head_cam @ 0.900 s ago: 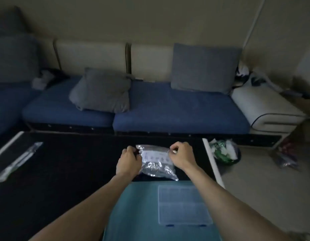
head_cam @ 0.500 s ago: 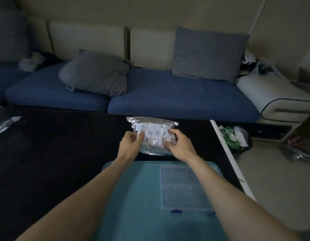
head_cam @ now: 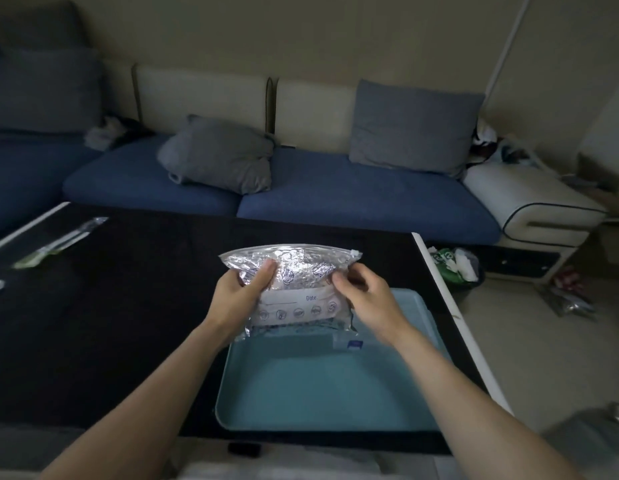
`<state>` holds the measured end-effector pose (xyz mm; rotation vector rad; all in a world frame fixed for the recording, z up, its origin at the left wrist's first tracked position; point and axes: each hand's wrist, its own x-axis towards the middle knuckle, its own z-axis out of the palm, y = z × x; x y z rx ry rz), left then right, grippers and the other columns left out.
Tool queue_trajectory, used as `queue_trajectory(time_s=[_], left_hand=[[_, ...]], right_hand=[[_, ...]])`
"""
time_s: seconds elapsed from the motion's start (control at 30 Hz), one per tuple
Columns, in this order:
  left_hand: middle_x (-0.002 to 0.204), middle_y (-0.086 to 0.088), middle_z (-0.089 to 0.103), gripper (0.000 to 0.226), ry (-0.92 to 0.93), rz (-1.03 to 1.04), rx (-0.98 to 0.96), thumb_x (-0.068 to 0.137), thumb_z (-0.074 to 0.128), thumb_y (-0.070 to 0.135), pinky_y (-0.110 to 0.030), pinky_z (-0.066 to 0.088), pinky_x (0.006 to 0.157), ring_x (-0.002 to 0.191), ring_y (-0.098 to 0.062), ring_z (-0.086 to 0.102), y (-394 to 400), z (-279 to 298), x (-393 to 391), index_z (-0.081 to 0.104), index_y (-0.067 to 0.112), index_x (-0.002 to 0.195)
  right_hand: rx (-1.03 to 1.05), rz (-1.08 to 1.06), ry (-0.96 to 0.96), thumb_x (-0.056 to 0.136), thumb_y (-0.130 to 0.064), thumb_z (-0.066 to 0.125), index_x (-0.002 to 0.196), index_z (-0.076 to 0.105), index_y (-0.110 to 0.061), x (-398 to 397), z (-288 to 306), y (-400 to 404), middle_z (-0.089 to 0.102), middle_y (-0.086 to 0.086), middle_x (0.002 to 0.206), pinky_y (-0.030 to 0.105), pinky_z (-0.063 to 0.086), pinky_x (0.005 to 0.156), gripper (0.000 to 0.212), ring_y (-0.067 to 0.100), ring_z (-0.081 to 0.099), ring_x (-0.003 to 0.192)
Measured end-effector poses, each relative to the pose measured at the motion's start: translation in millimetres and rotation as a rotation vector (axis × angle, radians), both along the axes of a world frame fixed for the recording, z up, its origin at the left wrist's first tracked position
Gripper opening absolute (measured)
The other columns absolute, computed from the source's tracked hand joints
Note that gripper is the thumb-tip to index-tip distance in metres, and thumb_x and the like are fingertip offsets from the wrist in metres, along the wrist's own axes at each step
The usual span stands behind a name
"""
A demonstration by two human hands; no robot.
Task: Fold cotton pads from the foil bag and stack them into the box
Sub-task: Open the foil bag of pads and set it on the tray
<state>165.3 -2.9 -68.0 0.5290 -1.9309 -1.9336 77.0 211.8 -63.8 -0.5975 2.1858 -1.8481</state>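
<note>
A crinkled silver foil bag [head_cam: 294, 271] with a white "Date" label is lifted above the far end of a teal tray [head_cam: 301, 386]. My left hand [head_cam: 240, 299] grips the bag's left side, thumb on its front. My right hand [head_cam: 365, 299] holds the right side with curled fingers. The bag's zip edge points away from me and looks closed. The clear plastic box [head_cam: 349, 342] lies on the tray, mostly hidden behind the bag and my right wrist; only a corner with a blue latch shows. No cotton pads are visible.
The tray rests on a black table [head_cam: 93, 323] with a white right edge. A long clear-wrapped item [head_cam: 58, 242] lies at the table's far left. A blue sofa with grey cushions [head_cam: 218, 154] stands behind. A bin [head_cam: 455, 268] with rubbish sits on the floor to the right.
Both hands have picked the foil bag up off the table and brought it toward me, over the tray. It now covers most of the clear box.
</note>
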Motion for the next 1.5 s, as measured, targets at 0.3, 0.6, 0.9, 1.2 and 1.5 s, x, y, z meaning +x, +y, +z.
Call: queue_trajectory(time_s=[0.3, 0.6, 0.9, 1.2, 1.5], left_hand=[[0.135, -0.01, 0.053, 0.096, -0.114, 0.129, -0.214, 0.077, 0.08, 0.045, -0.033, 0.052, 0.095, 0.115, -0.017, 0.06, 19.2, -8.7, 29.0, 0.026, 0.007, 0.146], [0.122, -0.001, 0.066, 0.033, 0.405, -0.132, -1.093, 0.097, 0.05, 0.028, -0.046, 0.029, 0.115, 0.125, -0.02, 0.054, 72.3, 0.4, 11.7, 0.065, 0.015, 0.124], [0.083, 0.006, 0.07, 0.012, 0.33, -0.195, -0.956, 0.097, 0.059, 0.02, -0.006, 0.036, 0.073, 0.074, -0.008, 0.059, 62.0, -2.9, -0.9, 0.069, 0.014, 0.098], [0.09, 0.005, 0.066, 0.013, 0.181, -0.103, -1.115, 0.098, 0.054, 0.025, -0.045, 0.05, 0.077, 0.083, -0.018, 0.061, 30.5, -7.9, -3.3, 0.065, 0.018, 0.098], [0.092, 0.008, 0.058, 0.011, 0.104, -0.036, -1.143, 0.098, 0.055, 0.026, -0.043, 0.05, 0.078, 0.081, -0.018, 0.06, 11.0, -0.5, 5.4, 0.064, 0.019, 0.098]], right_hand=[[-0.112, -0.224, -0.129, 0.087, -0.027, 0.078, 0.093, 0.067, -0.014, 47.9, -24.1, 7.7, 0.075, 0.005, 0.092, 0.045, 0.056, 0.081, 0.019, 0.029, 0.072, 0.09], [-0.014, -0.16, 0.1, 0.085, -0.007, 0.075, 0.088, 0.071, -0.021, 60.2, -19.5, -10.6, 0.075, -0.004, 0.089, 0.029, 0.057, 0.084, 0.015, 0.008, 0.069, 0.088], [0.004, -0.018, 0.153, 0.092, -0.009, 0.07, 0.097, 0.073, -0.017, 51.9, -12.5, 3.1, 0.077, -0.001, 0.09, 0.027, 0.059, 0.081, 0.01, 0.011, 0.073, 0.087], [0.052, -0.183, 0.172, 0.093, -0.013, 0.07, 0.088, 0.075, -0.009, 28.1, -10.0, 11.5, 0.075, -0.001, 0.081, 0.012, 0.051, 0.063, 0.009, 0.003, 0.069, 0.072], [-0.084, -0.28, 0.043, 0.095, -0.012, 0.065, 0.079, 0.065, -0.011, 23.0, -5.0, 7.1, 0.058, 0.001, 0.053, 0.021, 0.04, 0.043, 0.017, 0.012, 0.054, 0.048]])
